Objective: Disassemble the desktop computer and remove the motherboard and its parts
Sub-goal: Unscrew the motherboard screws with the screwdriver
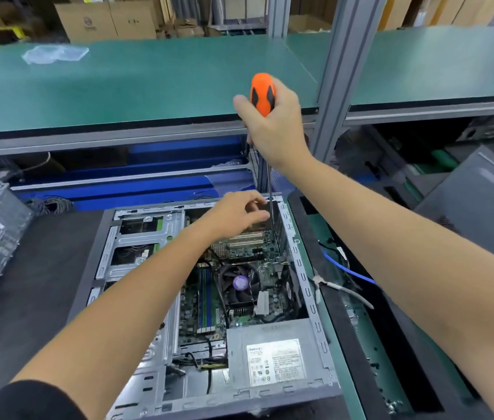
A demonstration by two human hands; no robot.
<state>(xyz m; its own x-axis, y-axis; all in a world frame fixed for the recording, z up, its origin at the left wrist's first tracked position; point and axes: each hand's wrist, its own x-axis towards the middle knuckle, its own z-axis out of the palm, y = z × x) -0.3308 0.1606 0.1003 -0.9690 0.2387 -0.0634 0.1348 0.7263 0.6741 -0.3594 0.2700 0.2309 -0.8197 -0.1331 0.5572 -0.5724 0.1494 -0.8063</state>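
Two bare hands reach over the open computer case (302,268). Right hand (273,128) is up high w/ fingers wrapped tight round the orange screwdriver (262,93); its thin shaft points straight down to the far corner of the case. Left hand (236,212) is low by the shaft tip, fingers curled, but can't tell if it holds anything. Motherboard (239,286) sits inside the case, just below the left hand, w/ the fan (239,283) in the middle & the power supply (270,356) at the near end.

Glossy orange plastic screwdriver handle (262,93), bare grey metal case (303,268), matt green mat (148,86)
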